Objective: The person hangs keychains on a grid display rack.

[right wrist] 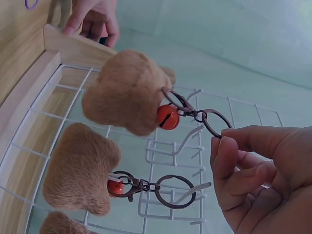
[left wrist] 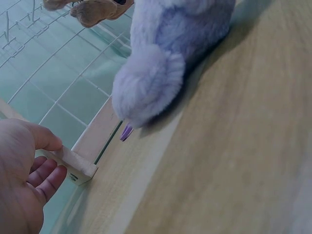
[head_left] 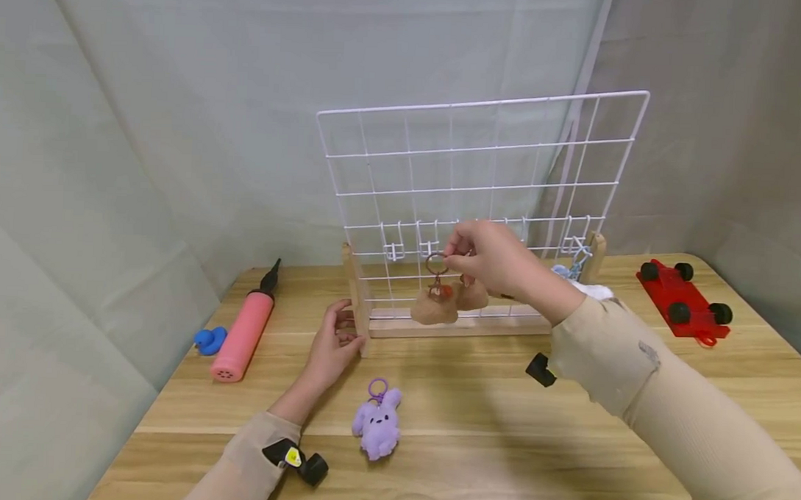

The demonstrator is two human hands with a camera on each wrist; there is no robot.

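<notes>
Pale cloth [head_left: 199, 125] backs the wooden tabletop [head_left: 473, 444] I'm watching from afar. Nearest the work, a brown plush [head_left: 434, 308] hangs in the air before the wire rack [head_left: 492, 188] — my right hand [head_left: 483, 253] pinches its metal ring [right wrist: 205, 126] between thumb and finger, beside a white hook [right wrist: 195, 130] but apparently not on it. Close by, a second brown plush [right wrist: 80, 170] already hangs with its ring over another hook. My left hand [head_left: 331, 347] rests its thumb against the rack's wooden post [head_left: 356, 278], fingers loosely bent. I'd judge the hanging partly done: this ring needs seating, and the purple plush [head_left: 377, 426] lying on the table seems left over. Farther out sit a pink pump [head_left: 244, 336], a blue duck [head_left: 210, 340] and — far right — a red car [head_left: 683, 300].
</notes>
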